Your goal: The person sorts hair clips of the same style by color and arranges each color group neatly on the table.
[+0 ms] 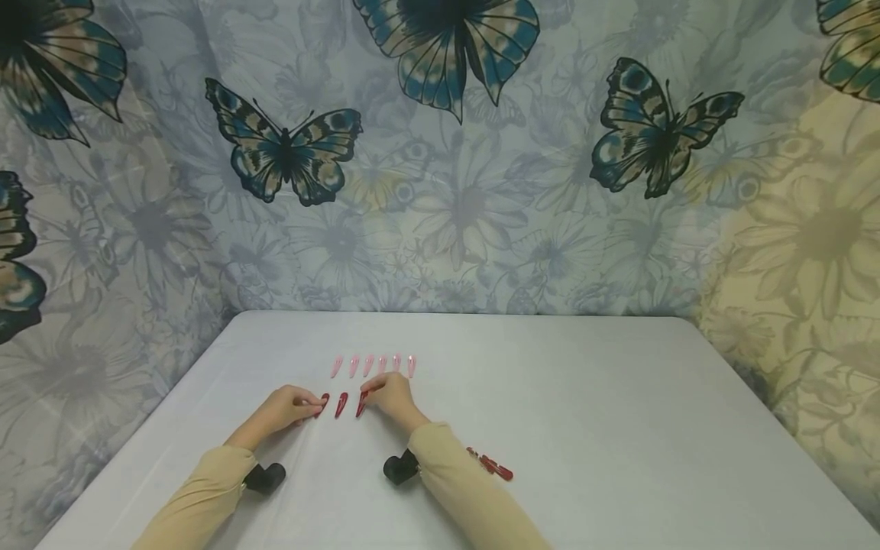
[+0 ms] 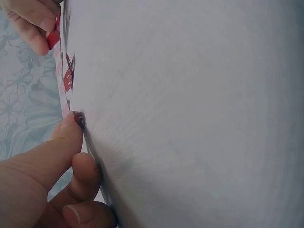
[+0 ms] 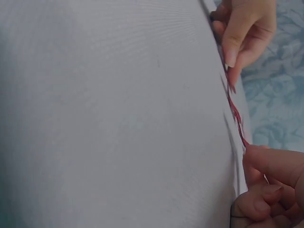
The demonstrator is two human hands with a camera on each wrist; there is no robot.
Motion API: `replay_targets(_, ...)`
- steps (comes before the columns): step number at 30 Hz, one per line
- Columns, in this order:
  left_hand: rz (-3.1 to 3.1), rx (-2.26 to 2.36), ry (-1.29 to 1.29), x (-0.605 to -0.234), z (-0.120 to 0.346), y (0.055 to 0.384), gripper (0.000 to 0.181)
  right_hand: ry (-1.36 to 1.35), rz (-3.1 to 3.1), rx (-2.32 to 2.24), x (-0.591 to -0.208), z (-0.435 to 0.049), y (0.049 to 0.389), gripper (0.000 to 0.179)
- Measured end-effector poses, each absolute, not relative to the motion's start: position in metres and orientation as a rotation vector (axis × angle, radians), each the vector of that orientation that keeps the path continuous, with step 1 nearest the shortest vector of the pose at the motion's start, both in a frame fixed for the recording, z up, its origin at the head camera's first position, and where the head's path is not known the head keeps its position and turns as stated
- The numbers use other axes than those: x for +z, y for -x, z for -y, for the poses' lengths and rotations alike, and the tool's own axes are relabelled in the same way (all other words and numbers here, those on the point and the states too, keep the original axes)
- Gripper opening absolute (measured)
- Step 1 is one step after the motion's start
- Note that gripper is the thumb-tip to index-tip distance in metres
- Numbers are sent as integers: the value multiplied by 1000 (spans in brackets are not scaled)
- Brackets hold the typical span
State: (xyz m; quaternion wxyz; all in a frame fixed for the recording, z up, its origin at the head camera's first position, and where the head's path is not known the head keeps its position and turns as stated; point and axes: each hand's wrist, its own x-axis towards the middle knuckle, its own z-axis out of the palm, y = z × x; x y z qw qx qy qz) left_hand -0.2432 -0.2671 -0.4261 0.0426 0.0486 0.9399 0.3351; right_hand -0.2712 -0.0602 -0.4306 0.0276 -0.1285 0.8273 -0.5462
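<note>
In the head view my left hand pinches the leftmost red snap hair clip of a short row on the white table. My right hand holds the rightmost red hair clip of that row between thumb and finger, close to the tabletop. Between the two hands a middle red hair clip lies untouched. The left wrist view shows the held clip's dark red end at the left fingertips, the rest of it hidden. In the right wrist view, my right fingers meet the end of a thin red clip.
Behind the red row lies a row of several pink hair clips, side by side. A small group of red hair clips lies beside the right forearm. The white table ends at a butterfly-patterned cloth. Both wrists carry black devices.
</note>
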Motion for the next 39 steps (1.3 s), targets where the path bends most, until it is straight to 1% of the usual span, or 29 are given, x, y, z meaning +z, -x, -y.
replay_targets(12, -2865, 1045, -212, -422, 270, 242, 14, 507, -2685, -1581, -433, 72, 272, 12)
replay_targets(22, -2864, 1042, -171, -423, 268, 243, 15, 560, -2845, -1369, -428, 73, 270, 11)
replay_targets(39, -2850, 1067, -138, -425, 267, 242, 14, 615, -2713, -1521, -434, 70, 272, 9)
